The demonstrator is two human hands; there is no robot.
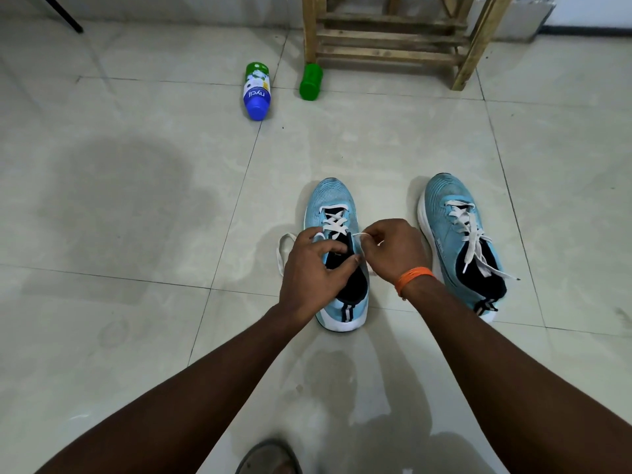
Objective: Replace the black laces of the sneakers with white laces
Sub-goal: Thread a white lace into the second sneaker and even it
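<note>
Two light blue sneakers stand on the tiled floor, toes pointing away from me. The left sneaker (333,206) carries a white lace (334,223) threaded through its front eyelets only. My left hand (313,268) grips that sneaker's left side by the tongue opening. My right hand (393,249) pinches one end of the white lace at the sneaker's right eyelets. The lace's other end loops on the floor to the left. The right sneaker (455,234) is fully laced in white, its ends loose. No black lace is visible.
A blue-and-white bottle with a green base (257,90) lies on the floor ahead. A green cap (310,82) lies beside a wooden rack (393,39) at the wall. A sandalled foot (268,458) shows at the bottom edge. An orange band circles my right wrist.
</note>
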